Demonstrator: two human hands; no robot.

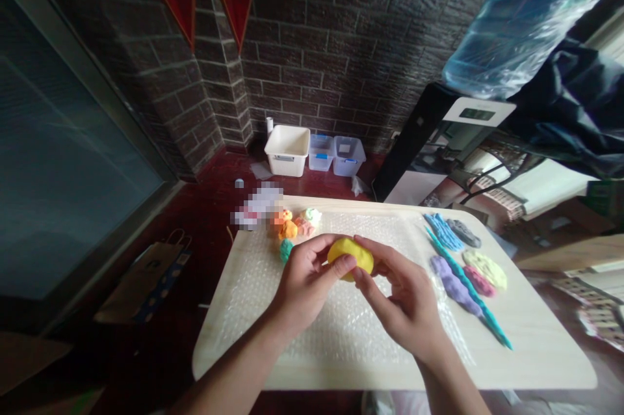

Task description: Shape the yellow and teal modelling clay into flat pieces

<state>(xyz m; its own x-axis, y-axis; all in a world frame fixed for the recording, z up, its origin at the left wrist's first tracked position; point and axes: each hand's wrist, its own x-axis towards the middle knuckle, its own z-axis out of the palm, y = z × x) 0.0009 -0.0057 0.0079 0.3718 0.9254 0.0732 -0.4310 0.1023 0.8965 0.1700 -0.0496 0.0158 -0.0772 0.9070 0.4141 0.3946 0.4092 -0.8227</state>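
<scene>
Grip is closed by left hand point(305, 277) and right hand point(403, 291) on a roundish yellow clay lump point(350, 248), held between them above the bubble wrap point(341, 330); no long axis is discernible.

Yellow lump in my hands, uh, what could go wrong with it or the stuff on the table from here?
The yellow lump is pinched between the fingers of your left hand and right hand, so a firm squeeze might dent it. If both grips loosened, it could drop onto the bubble wrap below. The teal strip lies right alongside the purple lump, so their colours might stick together if both are soft.
</scene>
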